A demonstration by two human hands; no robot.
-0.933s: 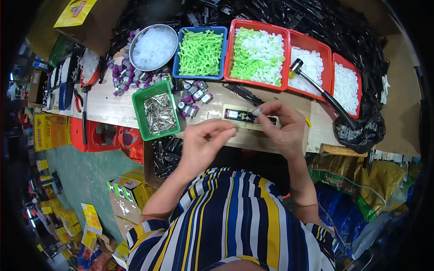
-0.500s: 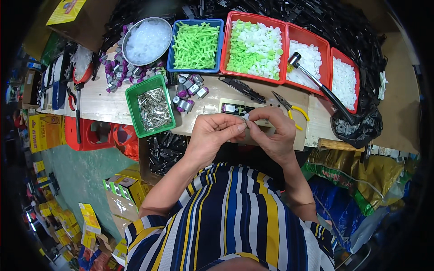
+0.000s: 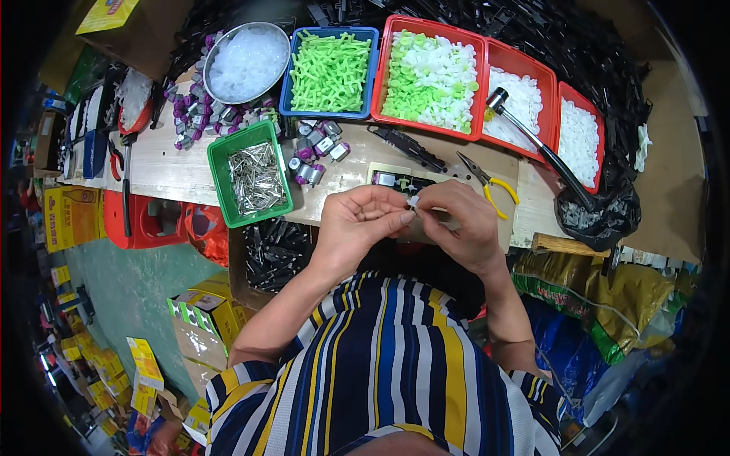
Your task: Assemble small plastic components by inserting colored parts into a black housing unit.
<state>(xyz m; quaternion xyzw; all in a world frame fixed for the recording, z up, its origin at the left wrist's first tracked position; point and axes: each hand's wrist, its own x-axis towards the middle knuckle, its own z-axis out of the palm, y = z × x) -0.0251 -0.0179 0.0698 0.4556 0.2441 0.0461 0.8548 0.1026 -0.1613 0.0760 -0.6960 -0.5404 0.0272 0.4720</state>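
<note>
The hands meet at the fingertips above the near edge of the counter. The right hand pinches a small white piece between thumb and forefinger; the left hand brings its thumb and forefinger right up to it, and whether they grip it too cannot be told. Just beyond the fingertips, a black plastic housing with a silver-and-purple motor lies in a cream fixture, partly covered by the hands. Needle-nose pliers with yellow handles lie to the right. Left of the fixture, loose motors sit beside a green bin of metal pins, which reaches the near edge. Toward the far edge, a blue bin holds green plastic parts, next to a red bin of green and white pieces.
</note>
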